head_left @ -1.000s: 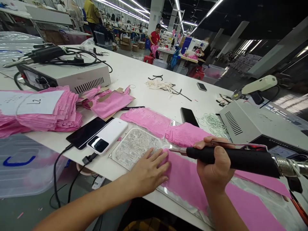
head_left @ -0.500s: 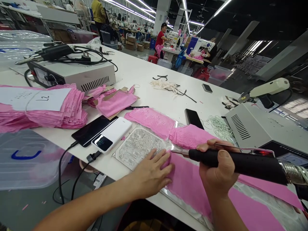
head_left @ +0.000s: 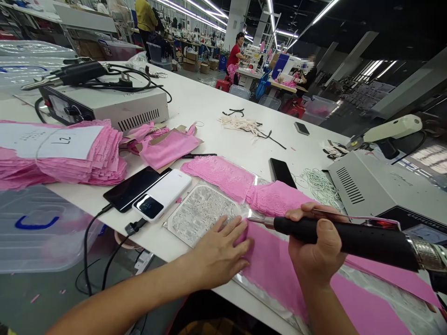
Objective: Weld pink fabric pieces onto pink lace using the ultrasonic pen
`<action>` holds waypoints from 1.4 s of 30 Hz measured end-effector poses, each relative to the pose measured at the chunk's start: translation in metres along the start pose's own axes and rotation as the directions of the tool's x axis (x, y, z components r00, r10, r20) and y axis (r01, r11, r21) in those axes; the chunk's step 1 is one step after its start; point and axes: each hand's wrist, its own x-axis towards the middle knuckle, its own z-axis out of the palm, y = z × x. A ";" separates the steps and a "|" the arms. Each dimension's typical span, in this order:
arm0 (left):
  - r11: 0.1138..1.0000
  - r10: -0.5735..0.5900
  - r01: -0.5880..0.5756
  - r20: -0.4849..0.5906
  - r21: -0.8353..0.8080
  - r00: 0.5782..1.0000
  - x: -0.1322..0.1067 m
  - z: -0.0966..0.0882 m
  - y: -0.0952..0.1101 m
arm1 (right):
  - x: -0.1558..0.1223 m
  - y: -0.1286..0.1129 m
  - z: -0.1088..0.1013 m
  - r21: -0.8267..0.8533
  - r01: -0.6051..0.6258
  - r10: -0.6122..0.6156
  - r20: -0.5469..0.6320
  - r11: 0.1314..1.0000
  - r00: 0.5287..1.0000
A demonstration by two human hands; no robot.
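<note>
My right hand is wrapped round a black handheld ultrasonic welding gun with a pointed metal tip. The tip touches, or hovers just over, the upper left edge of a pink fabric piece. Lying flat with fingers stretched, my left hand presses the left end of that fabric beside the tip. Beneath is a worn, marbled grey board. Pink lace pieces lie just beyond, and another lace stack sits behind the gun.
A white power bank and a black phone lie to the left. Behind them are a tied pink stack and a grey box machine. Another machine stands at right. Beyond the table, people sit at sewing machines.
Both hands and the welding gun stay almost exactly where they were. The view has shifted only slightly.
</note>
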 end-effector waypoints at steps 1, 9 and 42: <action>1.000 -0.002 0.002 0.002 0.000 1.000 0.000 0.000 0.000 | 0.000 0.000 0.000 -0.001 -0.001 0.001 -0.003 1.000 1.000; 1.000 -0.003 0.003 -0.004 0.007 1.000 0.001 -0.001 0.001 | 0.000 0.002 0.000 0.009 -0.021 0.021 0.013 1.000 1.000; 0.987 -0.091 0.062 -0.201 -0.149 0.975 -0.066 -0.025 -0.007 | -0.010 -0.003 0.003 0.034 -0.106 0.102 0.100 0.994 0.990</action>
